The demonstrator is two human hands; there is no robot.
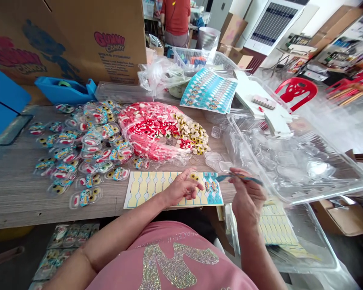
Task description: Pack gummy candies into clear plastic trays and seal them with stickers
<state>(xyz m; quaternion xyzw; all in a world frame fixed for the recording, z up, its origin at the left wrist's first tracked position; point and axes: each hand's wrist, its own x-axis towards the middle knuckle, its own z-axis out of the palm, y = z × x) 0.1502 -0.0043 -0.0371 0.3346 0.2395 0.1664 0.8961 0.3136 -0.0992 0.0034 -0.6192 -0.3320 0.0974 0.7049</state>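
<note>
My left hand [183, 188] is closed in a pinch around a small clear plastic case [195, 176] with yellow-and-black candy eyes in it. Below this hand lies a label sheet [151, 189]; most of its width is bare yellow backing, with blue printed labels [211, 187] left at the right end. Raised to the right of the sheet, my right hand [248, 198] pinches a narrow blue sticker label [238, 177], seen nearly edge-on. Beyond the sheet, an open plastic bag [157, 131] holds red-and-white candies, with candy eyes [195, 133] spilling at its right side.
Filled candy cases [89, 149] are heaped on the left, near a blue tape dispenser [66, 90]. A clear bin [296, 161] of empty cases stands right. Label sheets [210, 90] lie behind the bag. A large cardboard box [78, 40] rises at back left; a person [176, 18] is farther off.
</note>
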